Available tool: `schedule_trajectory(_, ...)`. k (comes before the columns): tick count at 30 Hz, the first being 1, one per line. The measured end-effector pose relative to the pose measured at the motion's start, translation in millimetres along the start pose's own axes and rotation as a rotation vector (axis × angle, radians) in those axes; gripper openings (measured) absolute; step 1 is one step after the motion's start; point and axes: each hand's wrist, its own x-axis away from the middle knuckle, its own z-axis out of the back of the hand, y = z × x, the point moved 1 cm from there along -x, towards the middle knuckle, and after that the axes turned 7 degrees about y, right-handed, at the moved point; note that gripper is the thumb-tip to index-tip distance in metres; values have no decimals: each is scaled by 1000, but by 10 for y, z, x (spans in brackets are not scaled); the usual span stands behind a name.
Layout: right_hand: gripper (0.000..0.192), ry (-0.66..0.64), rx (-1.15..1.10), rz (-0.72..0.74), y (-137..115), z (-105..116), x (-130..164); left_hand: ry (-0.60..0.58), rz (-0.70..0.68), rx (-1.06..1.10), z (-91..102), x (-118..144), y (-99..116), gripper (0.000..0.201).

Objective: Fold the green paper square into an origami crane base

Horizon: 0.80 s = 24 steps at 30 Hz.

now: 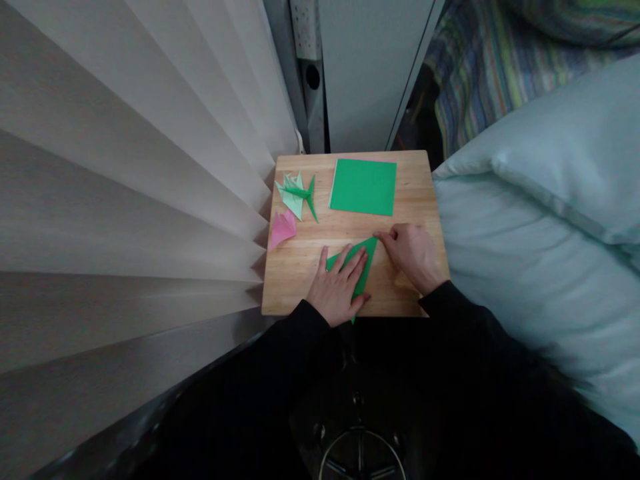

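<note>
Your left hand (pixel 337 287) lay spread flat on one folded green paper triangle (pixel 363 257) near the wooden tabletop's (pixel 300 267) front edge; your right hand (pixel 413 257) pressed fingertips at its tip. Beyond lay one flat green square sheet (pixel 363 187), two green folded figures (pixel 297 193) and one pink folded figure (pixel 281 229).
</note>
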Motion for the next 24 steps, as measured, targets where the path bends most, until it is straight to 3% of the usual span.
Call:
schedule_trajectory(9,52,-19,-13,-12,55,0,-77,-9,0,-4,11,-7,1,81)
schedule_trajectory(17,37,-65,-59,58,-19,47,-1,4,5,8,6,-2,5,81)
schedule_trajectory(24,32,-107,-59,62,-82,96,70,73,34,90,92,-41,-20,63)
